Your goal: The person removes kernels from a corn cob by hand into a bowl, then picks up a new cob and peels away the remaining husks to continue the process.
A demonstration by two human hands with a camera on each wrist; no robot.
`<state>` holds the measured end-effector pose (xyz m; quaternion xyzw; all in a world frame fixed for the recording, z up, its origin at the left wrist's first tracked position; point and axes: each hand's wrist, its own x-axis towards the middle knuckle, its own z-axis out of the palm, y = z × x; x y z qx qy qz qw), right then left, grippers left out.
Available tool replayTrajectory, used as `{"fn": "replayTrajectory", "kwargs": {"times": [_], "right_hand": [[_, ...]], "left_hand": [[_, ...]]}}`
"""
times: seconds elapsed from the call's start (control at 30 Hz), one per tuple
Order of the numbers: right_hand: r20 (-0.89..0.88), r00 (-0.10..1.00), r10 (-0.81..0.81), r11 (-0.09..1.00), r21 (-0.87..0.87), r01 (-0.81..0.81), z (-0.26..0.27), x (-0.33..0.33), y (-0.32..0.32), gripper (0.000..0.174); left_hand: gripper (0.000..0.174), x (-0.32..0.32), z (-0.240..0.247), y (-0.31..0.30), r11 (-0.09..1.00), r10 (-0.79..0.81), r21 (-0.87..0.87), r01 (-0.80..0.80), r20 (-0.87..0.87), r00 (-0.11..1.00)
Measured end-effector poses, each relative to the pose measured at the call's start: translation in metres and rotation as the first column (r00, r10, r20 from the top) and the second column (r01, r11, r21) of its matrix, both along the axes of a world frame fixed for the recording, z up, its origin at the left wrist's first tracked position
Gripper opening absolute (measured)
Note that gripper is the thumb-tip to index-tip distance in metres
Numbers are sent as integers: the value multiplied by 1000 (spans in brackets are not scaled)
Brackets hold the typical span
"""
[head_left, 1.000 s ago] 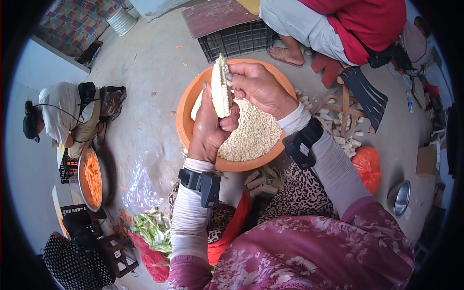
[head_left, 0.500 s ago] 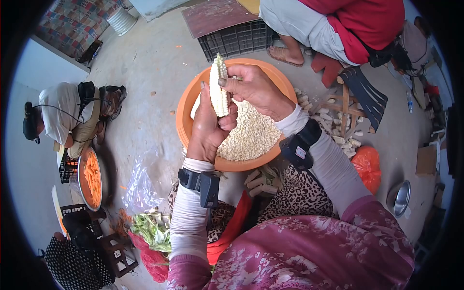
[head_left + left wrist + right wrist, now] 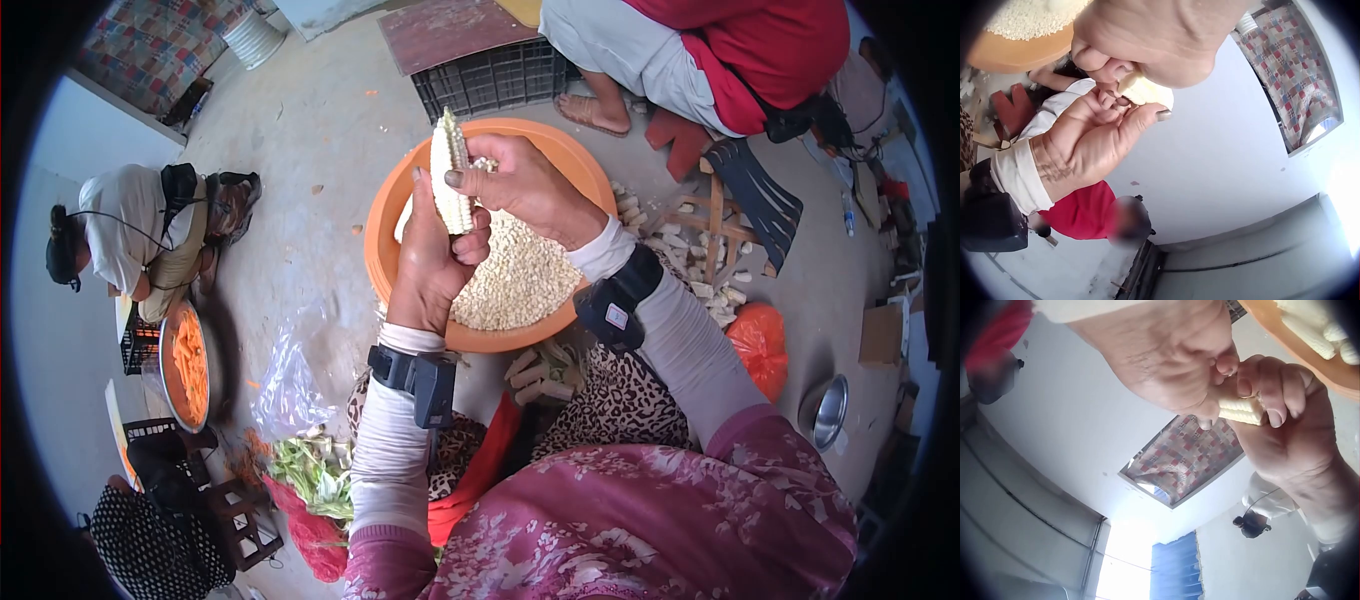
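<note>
My left hand (image 3: pixel 437 262) grips a pale white ear of corn (image 3: pixel 451 180), upright with its pointed tip up, over an orange basin (image 3: pixel 385 265). My right hand (image 3: pixel 535 192) holds the cob from the other side, its thumb lying across the kernel rows. A few kernels show by the right fingers. Loose corn kernels (image 3: pixel 510 280) fill much of the basin. In the right wrist view, kernel rows on the ear (image 3: pixel 1241 411) show between both hands, and whole husked ears (image 3: pixel 1310 334) lie at the basin's side. The left hand hides the ear's lower end.
Stripped cobs (image 3: pixel 690 265) lie on the floor right of the basin, near a wooden stool (image 3: pixel 718 225). A black crate (image 3: pixel 490 85) stands behind. At left are a bowl of orange strips (image 3: pixel 190 370), a plastic bag (image 3: pixel 292 385) and husks (image 3: pixel 310 475). Other people sit nearby.
My right thumb has slid left and down across the ear. The ear has shifted slightly left, while my left hand keeps its grip in nearly the same place.
</note>
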<state>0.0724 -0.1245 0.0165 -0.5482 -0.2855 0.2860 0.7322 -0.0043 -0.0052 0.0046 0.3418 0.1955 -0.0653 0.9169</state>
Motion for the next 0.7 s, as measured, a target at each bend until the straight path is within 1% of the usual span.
{"fn": "replayTrajectory", "kwargs": {"times": [0.07,0.13,0.2,0.23,0.3,0.37,0.43,0.5,0.53,0.6,0.63,0.7], "right_hand": [[-8,1000,-12,1000,10,13,0,1,0,32],[-15,1000,-25,999,20,25,-2,3,0,32],[-17,999,33,999,38,-33,-6,5,0,34],[-16,999,33,999,38,-32,-6,5,0,34],[-103,993,61,996,71,-54,-7,4,0,33],[-92,994,52,995,95,-43,-13,6,2,32],[-83,996,42,992,120,-32,-9,4,3,32],[-46,999,14,998,61,-12,-3,0,1,31],[-47,999,15,998,61,-12,-4,0,1,31],[39,999,5,1000,-10,-4,-6,0,1,30],[39,999,4,1000,-10,-4,-7,2,0,30],[-2,999,49,999,-3,-49,-7,4,-1,41]], "left_hand": [[56,-1,1,2,1000,2,0,-2,-3,1000],[56,-2,1,6,998,-57,-30,58,35,998],[56,-2,1,4,998,-37,-44,39,37,999],[56,-2,1,3,998,-19,-56,22,37,999],[57,-2,0,4,998,-29,-52,33,63,998],[57,-2,-2,6,998,-37,-47,42,90,995],[59,-2,-3,6,998,-28,-43,34,133,991],[60,-2,-2,5,999,-7,-31,12,132,991],[61,-2,-2,5,1000,12,-19,-10,130,991],[61,-1,-4,5,1000,17,-17,-15,138,990],[62,0,-4,5,1000,22,-15,-20,145,989],[62,-1,-1,4,1000,29,-7,-29,144,989]]}}
